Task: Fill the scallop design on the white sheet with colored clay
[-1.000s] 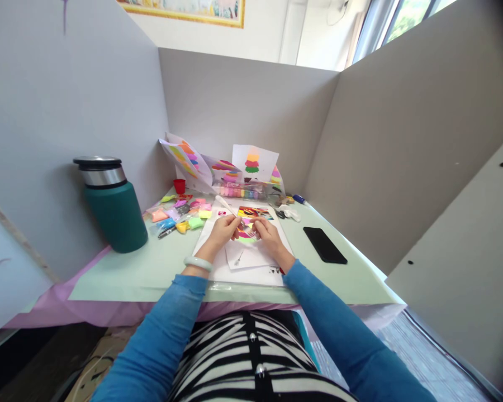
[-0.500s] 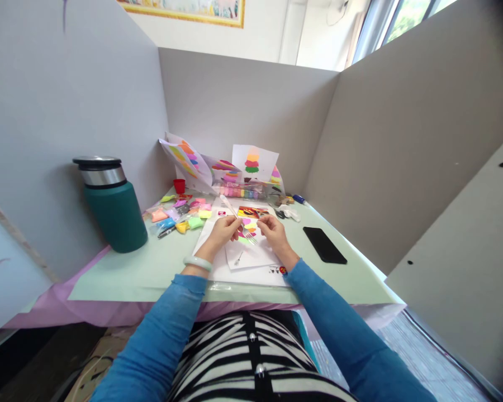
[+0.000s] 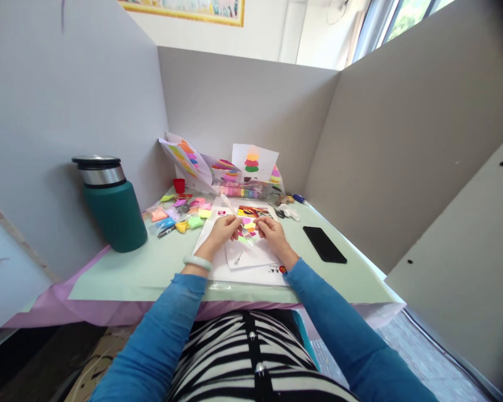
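Observation:
My left hand [image 3: 224,231] is closed around the middle of a fork [image 3: 230,206] with a pale handle. The handle slants up and away, and the tines point down toward me over the paper. Just right of the fork, my right hand [image 3: 272,233] has thumb and index finger pinched together; whether something small sits between them I cannot make out. Under both hands lies a white paper sheet [image 3: 251,259] with pink, yellow and green colour patches, partly covered by the fingers. A small dark drawing shows near its lower left.
Left stands a green bottle [image 3: 115,215]. Several coloured clay packets [image 3: 195,222], a pen [image 3: 166,231] and a red cup [image 3: 179,185] lie nearby. A black phone [image 3: 324,244] rests at right. Painted sheets [image 3: 255,161] lean at the back, inside grey partitions [image 3: 251,100].
My right hand has shifted slightly left, closer to the fork. My left hand still holds the fork in nearly the same place.

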A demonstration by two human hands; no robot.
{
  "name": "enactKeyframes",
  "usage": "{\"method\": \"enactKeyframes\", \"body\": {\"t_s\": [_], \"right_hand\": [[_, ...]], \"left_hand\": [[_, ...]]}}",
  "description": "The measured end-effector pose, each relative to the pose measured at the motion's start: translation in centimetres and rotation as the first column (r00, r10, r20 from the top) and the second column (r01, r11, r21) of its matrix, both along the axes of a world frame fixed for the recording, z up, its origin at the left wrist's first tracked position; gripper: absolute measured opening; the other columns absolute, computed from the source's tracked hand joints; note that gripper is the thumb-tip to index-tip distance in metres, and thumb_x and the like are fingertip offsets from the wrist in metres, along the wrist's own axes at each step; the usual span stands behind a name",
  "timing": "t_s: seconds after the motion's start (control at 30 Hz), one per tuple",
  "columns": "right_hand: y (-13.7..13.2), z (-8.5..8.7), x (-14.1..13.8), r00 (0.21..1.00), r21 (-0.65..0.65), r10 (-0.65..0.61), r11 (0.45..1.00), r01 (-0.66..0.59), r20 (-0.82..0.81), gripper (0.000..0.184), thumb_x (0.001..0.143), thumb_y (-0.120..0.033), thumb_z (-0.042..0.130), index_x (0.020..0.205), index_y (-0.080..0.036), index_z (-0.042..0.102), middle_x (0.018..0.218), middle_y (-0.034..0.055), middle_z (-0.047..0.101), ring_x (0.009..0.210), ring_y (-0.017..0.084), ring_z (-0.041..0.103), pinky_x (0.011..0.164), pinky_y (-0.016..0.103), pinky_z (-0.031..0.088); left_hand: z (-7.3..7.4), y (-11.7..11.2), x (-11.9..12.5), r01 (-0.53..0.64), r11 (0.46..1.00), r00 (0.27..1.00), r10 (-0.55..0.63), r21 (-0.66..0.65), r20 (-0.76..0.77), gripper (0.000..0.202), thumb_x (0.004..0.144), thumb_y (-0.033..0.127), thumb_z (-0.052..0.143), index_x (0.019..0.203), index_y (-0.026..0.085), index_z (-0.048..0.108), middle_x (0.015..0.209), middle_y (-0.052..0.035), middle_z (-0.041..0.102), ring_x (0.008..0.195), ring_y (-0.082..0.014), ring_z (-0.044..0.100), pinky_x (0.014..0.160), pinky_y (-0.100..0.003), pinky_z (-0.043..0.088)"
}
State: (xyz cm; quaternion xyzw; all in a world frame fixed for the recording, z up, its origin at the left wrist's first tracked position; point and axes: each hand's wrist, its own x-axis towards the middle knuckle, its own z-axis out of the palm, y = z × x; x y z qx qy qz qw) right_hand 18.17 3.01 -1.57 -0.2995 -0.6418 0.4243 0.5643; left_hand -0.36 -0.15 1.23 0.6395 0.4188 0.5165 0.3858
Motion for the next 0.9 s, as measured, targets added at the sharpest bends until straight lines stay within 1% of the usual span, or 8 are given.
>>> {"method": "enactKeyframes", "body": {"t_s": [0.17,0.37,0.53,0.63,0.7,0.9], "right_hand": [[0.06,-0.11,-0.14,0.998,0.036,-0.056,0.998,0.055,0.028,0.025,0.075,-0.041,0.062,0.081,-0.017,0.063,0.059,-0.0034,0.057,0.046,0.008,0.044,0.046,0.023,0.034],[-0.41,0.43,-0.44,0.991,-0.016,-0.121,0.992,0.122,0.049,0.024,0.070,-0.040,0.062,0.077,-0.017,0.063,0.059,-0.0024,0.059,0.045,0.008,0.045,0.045,0.023,0.035],[-0.45,0.39,-0.37,0.972,-0.008,-0.208,0.978,0.210,0.111,0.021,0.072,-0.039,0.059,0.066,-0.020,0.055,0.048,-0.0049,0.051,0.044,0.009,0.043,0.047,0.023,0.035],[-0.24,0.12,-0.21,0.959,0.032,-0.244,0.970,0.242,0.140,0.020,0.073,-0.037,0.058,0.064,-0.020,0.053,0.048,-0.0056,0.048,0.046,0.010,0.041,0.049,0.024,0.034],[-0.06,-0.08,-0.15,0.961,0.052,-0.236,0.971,0.231,0.141,0.021,0.073,-0.037,0.059,0.064,-0.020,0.053,0.049,-0.0056,0.048,0.048,0.010,0.042,0.050,0.024,0.035],[0.31,-0.37,-0.17,0.990,0.051,-0.126,0.991,0.123,0.059,0.022,0.072,-0.040,0.065,0.073,-0.019,0.056,0.057,-0.0050,0.052,0.050,0.010,0.045,0.051,0.024,0.037]], "left_hand": [[0.41,-0.31,0.07,0.003,1.000,0.999,-0.002,-0.026,0.036,0.029,0.080,0.040,0.057,0.062,0.016,0.056,0.044,0.0030,0.052,0.039,-0.0077,0.047,0.042,-0.020,0.035],[0.65,-0.61,0.11,-0.010,0.999,0.998,0.012,-0.034,0.057,0.029,0.080,0.037,0.057,0.061,0.016,0.055,0.042,0.0031,0.049,0.038,-0.0073,0.046,0.042,-0.020,0.031],[0.70,-0.68,0.19,-0.003,0.999,0.997,0.006,-0.045,0.072,0.028,0.079,0.037,0.057,0.060,0.016,0.053,0.042,0.0038,0.049,0.037,-0.0067,0.044,0.041,-0.020,0.030],[0.73,-0.71,0.22,-0.001,0.999,0.997,0.005,-0.048,0.078,0.027,0.079,0.036,0.057,0.061,0.016,0.053,0.042,0.0039,0.049,0.037,-0.0069,0.045,0.041,-0.020,0.030],[0.75,-0.72,0.23,0.000,0.999,0.997,0.003,-0.047,0.081,0.027,0.078,0.036,0.057,0.060,0.016,0.053,0.042,0.0039,0.049,0.037,-0.0069,0.045,0.041,-0.020,0.031],[0.77,-0.72,0.20,0.005,0.999,0.997,-0.001,-0.045,0.083,0.027,0.078,0.037,0.057,0.061,0.016,0.053,0.042,0.0040,0.049,0.037,-0.0066,0.044,0.041,-0.020,0.030]]}}
